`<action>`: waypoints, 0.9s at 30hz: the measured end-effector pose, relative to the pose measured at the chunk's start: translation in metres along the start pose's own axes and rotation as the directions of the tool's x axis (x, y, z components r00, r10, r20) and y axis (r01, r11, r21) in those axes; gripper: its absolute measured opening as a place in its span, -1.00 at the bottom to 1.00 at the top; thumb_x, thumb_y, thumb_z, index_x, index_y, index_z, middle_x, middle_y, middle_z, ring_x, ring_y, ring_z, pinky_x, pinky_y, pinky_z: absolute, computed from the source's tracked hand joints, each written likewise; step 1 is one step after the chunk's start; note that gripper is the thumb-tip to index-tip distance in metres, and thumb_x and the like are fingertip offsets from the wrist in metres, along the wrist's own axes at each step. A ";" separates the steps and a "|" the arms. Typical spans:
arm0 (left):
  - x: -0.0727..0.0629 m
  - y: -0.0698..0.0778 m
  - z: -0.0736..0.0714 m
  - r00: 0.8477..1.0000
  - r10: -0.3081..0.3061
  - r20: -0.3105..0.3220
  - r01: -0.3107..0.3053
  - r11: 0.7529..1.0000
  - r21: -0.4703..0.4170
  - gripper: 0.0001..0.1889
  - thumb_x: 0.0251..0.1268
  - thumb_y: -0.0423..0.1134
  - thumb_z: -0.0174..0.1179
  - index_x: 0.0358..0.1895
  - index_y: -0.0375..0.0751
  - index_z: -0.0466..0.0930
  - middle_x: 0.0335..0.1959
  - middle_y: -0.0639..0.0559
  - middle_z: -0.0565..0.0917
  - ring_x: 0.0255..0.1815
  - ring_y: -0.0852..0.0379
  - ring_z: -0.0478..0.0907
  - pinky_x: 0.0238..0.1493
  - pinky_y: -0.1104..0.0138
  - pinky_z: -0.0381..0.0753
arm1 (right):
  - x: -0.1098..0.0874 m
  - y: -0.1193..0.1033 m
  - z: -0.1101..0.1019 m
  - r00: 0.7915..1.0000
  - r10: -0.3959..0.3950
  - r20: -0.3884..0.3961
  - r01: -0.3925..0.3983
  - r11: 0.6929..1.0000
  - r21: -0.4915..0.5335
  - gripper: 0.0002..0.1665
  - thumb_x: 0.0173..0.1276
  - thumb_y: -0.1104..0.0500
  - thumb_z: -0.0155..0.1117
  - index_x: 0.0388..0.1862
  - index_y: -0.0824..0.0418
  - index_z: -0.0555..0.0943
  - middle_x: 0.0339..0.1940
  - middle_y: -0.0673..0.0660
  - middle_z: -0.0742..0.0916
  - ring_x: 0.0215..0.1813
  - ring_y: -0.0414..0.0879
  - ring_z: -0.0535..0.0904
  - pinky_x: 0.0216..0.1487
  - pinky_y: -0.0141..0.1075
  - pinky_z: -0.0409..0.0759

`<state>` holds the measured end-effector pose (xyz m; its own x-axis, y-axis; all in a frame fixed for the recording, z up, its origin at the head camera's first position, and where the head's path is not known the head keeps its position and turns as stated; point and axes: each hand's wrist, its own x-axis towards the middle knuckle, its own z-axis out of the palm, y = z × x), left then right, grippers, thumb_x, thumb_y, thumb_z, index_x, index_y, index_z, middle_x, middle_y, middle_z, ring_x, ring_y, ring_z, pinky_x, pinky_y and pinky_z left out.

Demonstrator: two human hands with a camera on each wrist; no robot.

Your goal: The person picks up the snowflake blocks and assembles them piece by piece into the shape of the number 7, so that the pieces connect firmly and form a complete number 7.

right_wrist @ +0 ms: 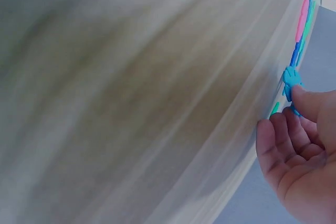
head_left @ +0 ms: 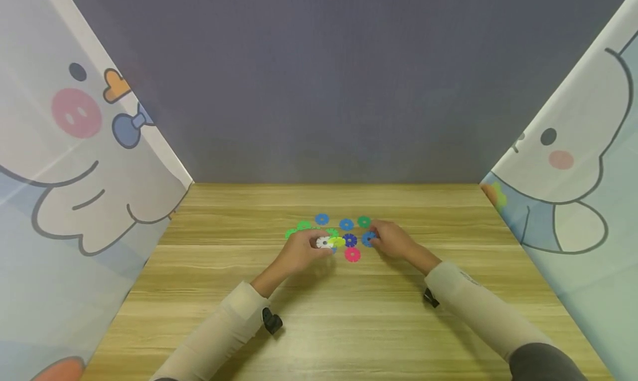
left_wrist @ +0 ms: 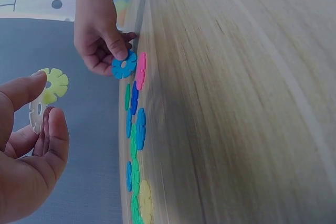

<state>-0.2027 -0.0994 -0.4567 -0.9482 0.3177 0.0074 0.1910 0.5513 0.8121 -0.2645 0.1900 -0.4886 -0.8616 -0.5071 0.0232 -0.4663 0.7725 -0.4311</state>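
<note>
My left hand [head_left: 301, 252] pinches a white notched disc [head_left: 324, 242] joined to a yellow-green notched disc [head_left: 337, 241], held above the table, as the left wrist view shows. My right hand [head_left: 394, 240] pinches a blue notched disc [left_wrist: 124, 65] between thumb and fingers, at the right side of the group. Between the hands lie a dark blue disc [head_left: 350, 240] and a pink disc [head_left: 352, 254]. A green disc [head_left: 364, 222] is just beyond the right fingertips. Part of a blue disc under the joined pair is hidden.
Farther back lie two blue discs, one [head_left: 322, 219] left of the other [head_left: 346, 224]. Several green discs [head_left: 303, 225] are near the left hand; a yellow disc [left_wrist: 146, 202] lies beside them. The wooden table [head_left: 379, 325] meets a grey panel [head_left: 329, 93] and printed side walls.
</note>
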 end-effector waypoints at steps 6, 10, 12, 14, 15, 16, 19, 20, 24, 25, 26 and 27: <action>0.000 0.002 0.000 1.000 -0.012 -0.002 0.012 1.000 -0.003 -0.47 0.23 -0.03 0.45 0.23 -0.17 0.66 -0.21 0.03 0.70 -0.25 0.14 0.57 -0.36 0.34 0.62 | -0.004 -0.002 -0.003 0.998 -0.054 -0.035 0.054 0.998 0.010 -0.94 0.44 0.23 0.30 -0.18 0.21 0.66 -0.55 -0.07 0.51 -0.47 -0.24 0.36 -0.42 -0.41 0.43; 0.000 0.004 0.000 1.000 -0.022 -0.006 0.022 1.000 -0.018 -0.50 0.22 -0.03 0.45 0.21 -0.10 0.68 -0.21 0.05 0.72 -0.24 0.15 0.57 -0.36 0.34 0.62 | -0.004 -0.006 -0.009 0.998 -0.050 -0.037 0.052 0.997 0.062 -0.90 0.48 0.18 0.27 -0.18 0.20 0.65 -0.59 -0.06 0.51 -0.53 -0.25 0.32 -0.50 -0.42 0.39; 0.000 0.005 0.000 1.000 -0.025 -0.007 0.025 0.999 -0.027 -0.51 0.22 -0.03 0.45 0.20 -0.08 0.68 -0.21 0.05 0.73 -0.24 0.14 0.58 -0.36 0.34 0.62 | -0.005 -0.009 -0.012 0.999 -0.034 -0.033 0.037 0.994 0.099 -0.88 0.49 0.16 0.27 -0.16 0.21 0.64 -0.56 -0.07 0.56 -0.53 -0.26 0.36 -0.49 -0.43 0.43; 0.000 0.005 0.001 1.000 -0.024 -0.011 0.024 0.999 -0.031 -0.51 0.22 -0.05 0.45 0.20 -0.09 0.68 -0.22 0.05 0.73 -0.24 0.14 0.57 -0.36 0.33 0.61 | -0.006 -0.012 -0.016 0.999 -0.029 -0.022 0.032 0.990 0.138 -0.85 0.49 0.15 0.26 -0.14 0.24 0.62 -0.54 -0.06 0.59 -0.53 -0.26 0.39 -0.48 -0.43 0.46; 0.000 0.005 0.001 1.000 -0.022 -0.012 0.022 0.999 -0.030 -0.52 0.22 -0.06 0.45 0.20 -0.10 0.68 -0.23 0.06 0.73 -0.25 0.14 0.56 -0.37 0.33 0.60 | -0.006 -0.013 -0.017 0.999 -0.030 -0.017 0.033 0.987 0.160 -0.83 0.49 0.15 0.27 -0.12 0.25 0.62 -0.53 -0.06 0.61 -0.53 -0.26 0.40 -0.48 -0.44 0.47; 0.000 0.005 0.001 1.000 -0.020 -0.015 0.019 0.999 -0.029 -0.52 0.23 -0.08 0.45 0.21 -0.10 0.68 -0.24 0.06 0.72 -0.25 0.14 0.55 -0.37 0.33 0.59 | -0.007 -0.015 -0.018 0.999 -0.035 -0.013 0.036 0.983 0.181 -0.80 0.49 0.14 0.26 -0.08 0.27 0.62 -0.53 -0.05 0.61 -0.54 -0.26 0.40 -0.48 -0.44 0.48; 0.000 0.003 0.002 1.000 -0.008 -0.025 0.007 0.999 -0.032 -0.51 0.22 -0.11 0.46 0.21 -0.13 0.67 -0.25 0.06 0.72 -0.26 0.13 0.54 -0.37 0.34 0.59 | -0.008 -0.020 -0.020 0.999 -0.049 0.013 0.043 0.956 0.290 -0.69 0.51 0.16 0.25 0.08 0.35 0.59 -0.54 0.00 0.63 -0.56 -0.24 0.44 -0.50 -0.42 0.52; 0.000 0.003 0.002 1.000 -0.003 -0.027 0.002 0.999 -0.035 -0.51 0.22 -0.11 0.46 0.21 -0.15 0.67 -0.25 0.05 0.72 -0.26 0.14 0.54 -0.37 0.34 0.59 | -0.009 -0.021 -0.020 0.998 -0.049 0.025 0.038 0.941 0.338 -0.66 0.51 0.18 0.25 0.13 0.36 0.56 -0.53 0.02 0.63 -0.55 -0.22 0.46 -0.50 -0.40 0.56; 0.000 0.003 0.002 0.999 0.016 -0.028 -0.017 0.998 -0.052 -0.50 0.22 -0.12 0.46 0.22 -0.19 0.66 -0.19 0.03 0.75 -0.24 0.15 0.59 -0.33 0.36 0.64 | -0.012 -0.029 -0.021 0.996 -0.035 0.079 -0.012 0.846 0.534 -0.57 0.53 0.25 0.21 0.28 0.43 0.48 -0.49 0.16 0.67 -0.45 -0.05 0.62 -0.38 -0.20 0.74; 0.000 0.003 0.002 0.999 0.023 -0.028 -0.025 0.998 -0.056 -0.50 0.23 -0.13 0.46 0.22 -0.20 0.66 -0.18 0.02 0.76 -0.23 0.15 0.60 -0.33 0.36 0.64 | -0.012 -0.031 -0.021 0.996 -0.027 0.088 -0.028 0.821 0.570 -0.57 0.53 0.26 0.20 0.28 0.42 0.48 -0.49 0.19 0.68 -0.44 -0.02 0.64 -0.36 -0.18 0.76; 0.000 0.003 0.002 0.999 0.028 -0.028 -0.029 0.998 -0.056 -0.50 0.23 -0.14 0.45 0.22 -0.22 0.65 -0.16 0.01 0.76 -0.23 0.14 0.60 -0.33 0.36 0.65 | -0.013 -0.033 -0.021 0.995 -0.021 0.095 -0.040 0.800 0.599 -0.57 0.53 0.27 0.20 0.29 0.43 0.47 -0.49 0.20 0.67 -0.42 -0.01 0.64 -0.35 -0.17 0.77; 0.000 0.003 0.001 0.999 0.033 -0.027 -0.034 0.998 -0.057 -0.51 0.24 -0.15 0.45 0.22 -0.22 0.65 -0.15 0.01 0.76 -0.23 0.14 0.61 -0.32 0.37 0.66 | -0.013 -0.034 -0.021 0.995 -0.017 0.103 -0.051 0.782 0.621 -0.56 0.53 0.27 0.19 0.30 0.43 0.47 -0.48 0.22 0.67 -0.41 0.00 0.65 -0.34 -0.18 0.78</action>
<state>-0.2015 -0.0966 -0.4550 -0.9478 0.3149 0.0498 0.2088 0.4950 0.8434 -0.2412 0.1780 -0.4555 -0.8286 -0.5564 -0.0625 -0.1957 0.3924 -0.8987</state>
